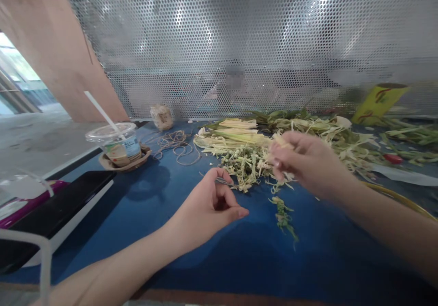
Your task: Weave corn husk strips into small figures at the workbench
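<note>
My left hand [215, 201] is over the middle of the blue table, its fingers curled round a thin grey metal tool [225, 181]; most of the tool is hidden. My right hand [304, 158], slightly blurred, pinches a pale yellowish strip [282, 142] that looks like corn husk. Between and beyond the hands lies a heap of knotted, shredded husk pieces [244, 164]. Behind it is a stack of flat pale husk strips [236, 132]. A single greenish twisted husk piece [284, 219] lies nearer to me, below my right hand.
Loose twine [176, 144] lies left of the husks. A lidded cup with a straw [121, 146] stands in a woven holder, near a black phone-like slab [68, 205]. More husks [342, 146] and a yellow tube [379, 103] are at right, before a perforated metal screen [219, 37].
</note>
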A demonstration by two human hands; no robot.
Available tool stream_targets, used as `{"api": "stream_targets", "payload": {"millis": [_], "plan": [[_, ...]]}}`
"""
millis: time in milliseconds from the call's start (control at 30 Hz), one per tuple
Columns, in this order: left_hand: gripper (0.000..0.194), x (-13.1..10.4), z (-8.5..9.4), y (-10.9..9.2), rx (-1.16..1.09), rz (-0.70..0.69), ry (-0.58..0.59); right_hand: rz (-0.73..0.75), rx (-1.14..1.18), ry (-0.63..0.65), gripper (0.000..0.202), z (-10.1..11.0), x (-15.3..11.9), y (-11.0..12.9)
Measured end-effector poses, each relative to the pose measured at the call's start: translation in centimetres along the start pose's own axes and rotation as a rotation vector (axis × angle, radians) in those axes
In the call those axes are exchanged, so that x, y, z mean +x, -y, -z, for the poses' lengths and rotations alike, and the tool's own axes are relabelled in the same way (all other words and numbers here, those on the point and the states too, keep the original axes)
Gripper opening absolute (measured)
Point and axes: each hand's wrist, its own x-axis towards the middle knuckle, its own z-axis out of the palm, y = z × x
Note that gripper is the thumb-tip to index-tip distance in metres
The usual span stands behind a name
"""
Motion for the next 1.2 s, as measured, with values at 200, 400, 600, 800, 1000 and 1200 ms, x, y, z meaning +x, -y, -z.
{"api": "stream_targets", "payload": {"millis": [200,400,600,800,1000,1200], "plan": [[0.029,0.0,-0.5,-0.1,0.237,-0.169,0.022,0.417,-0.546,0.060,0.014,-0.6,-1.1,0.5],[0.012,-0.2,-0.4,0.4,0.420,-0.273,-0.026,0.585,-0.718,0.323,0.012,-2.1,-2.2,0.5],[0.011,-0.2,0.1,0.5,0.501,-0.330,-0.056,0.572,-0.601,0.426,0.015,-1.1,-2.7,1.6],[0.013,-0.2,0.3,0.0,0.435,-0.340,-0.036,0.342,-0.437,0.408,0.010,-0.7,-1.8,2.1],[0.018,-0.1,0.4,-0.1,0.379,-0.309,-0.006,0.114,-0.223,0.473,0.012,-0.6,-1.3,1.7],[0.020,-0.4,0.3,-0.3,0.393,-0.260,0.004,0.090,-0.114,0.349,0.006,-1.0,-1.2,0.7]]}}
